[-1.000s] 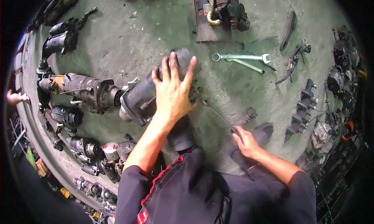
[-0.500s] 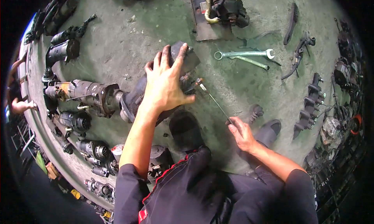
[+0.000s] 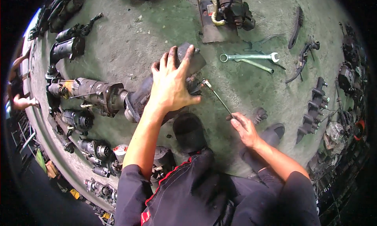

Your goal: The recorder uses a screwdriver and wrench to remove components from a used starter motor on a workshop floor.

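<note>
My left hand (image 3: 171, 82) lies spread over a dark, greasy starter motor (image 3: 137, 98) on the floor, fingers stretched toward its far end and thumb out to the right. The hand hides much of the motor's middle. In my right hand (image 3: 244, 129) is the handle of a slim metal ratchet wrench (image 3: 220, 99), fingers wrapped round it. The wrench slants up and left, and its head is by small fittings (image 3: 194, 84) on the motor's right side. Whether it is seated on one of them, I cannot tell.
A combination wrench (image 3: 251, 57) lies across another tool (image 3: 257, 66) beyond my right hand. A larger motor (image 3: 218, 20) stands at the far side. Several used starters (image 3: 88, 94) line the left, and a black manifold-like part (image 3: 313, 110) lies right. My shoes (image 3: 189, 129) flank the work.
The whole view has shifted slightly, moving things a little right. My left hand stays on the motor, and my right hand still grips the ratchet wrench at nearly the same angle.
</note>
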`<state>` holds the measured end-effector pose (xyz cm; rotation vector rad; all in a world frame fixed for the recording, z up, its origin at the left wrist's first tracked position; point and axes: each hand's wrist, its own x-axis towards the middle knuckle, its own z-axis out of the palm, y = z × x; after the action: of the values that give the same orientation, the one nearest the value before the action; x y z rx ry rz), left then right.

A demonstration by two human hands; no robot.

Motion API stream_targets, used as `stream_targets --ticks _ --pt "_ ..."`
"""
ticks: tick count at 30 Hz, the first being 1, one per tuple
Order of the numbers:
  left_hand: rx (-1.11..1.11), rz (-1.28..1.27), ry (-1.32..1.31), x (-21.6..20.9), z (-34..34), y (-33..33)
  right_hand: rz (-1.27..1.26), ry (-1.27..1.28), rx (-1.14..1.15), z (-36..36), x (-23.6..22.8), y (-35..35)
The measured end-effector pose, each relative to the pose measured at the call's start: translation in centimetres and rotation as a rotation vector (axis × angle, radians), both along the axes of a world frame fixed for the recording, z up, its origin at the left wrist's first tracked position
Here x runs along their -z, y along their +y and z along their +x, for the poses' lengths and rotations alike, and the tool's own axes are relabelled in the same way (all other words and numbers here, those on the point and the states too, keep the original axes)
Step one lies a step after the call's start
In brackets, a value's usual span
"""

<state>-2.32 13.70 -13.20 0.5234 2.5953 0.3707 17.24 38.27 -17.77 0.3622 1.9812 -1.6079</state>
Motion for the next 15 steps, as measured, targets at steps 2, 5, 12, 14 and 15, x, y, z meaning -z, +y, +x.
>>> stream_targets --ticks 2,5,12,14,15 --pt "-0.002 -0.005 0.012 0.0 0.0 0.1 -0.019 -0.079 -0.026 -0.4 -1.8 0.0" --pt "-0.007 -0.013 0.023 -0.4 0.4 0.4 0.044 -0.252 -0.02 0.0 -2.3 0.5" --pt "-0.041 0.042 0.138 0.1 2.0 1.1 -0.065 -0.252 -0.043 -1.4 -5.4 1.1" --pt "-0.029 0.054 0.173 1.1 3.6 2.1 -0.047 -0.404 0.001 -1.4 -7.3 1.8" --pt "-0.032 0.052 0.217 1.8 4.8 2.5 -0.014 -0.452 -0.012 -2.3 -8.9 1.7"
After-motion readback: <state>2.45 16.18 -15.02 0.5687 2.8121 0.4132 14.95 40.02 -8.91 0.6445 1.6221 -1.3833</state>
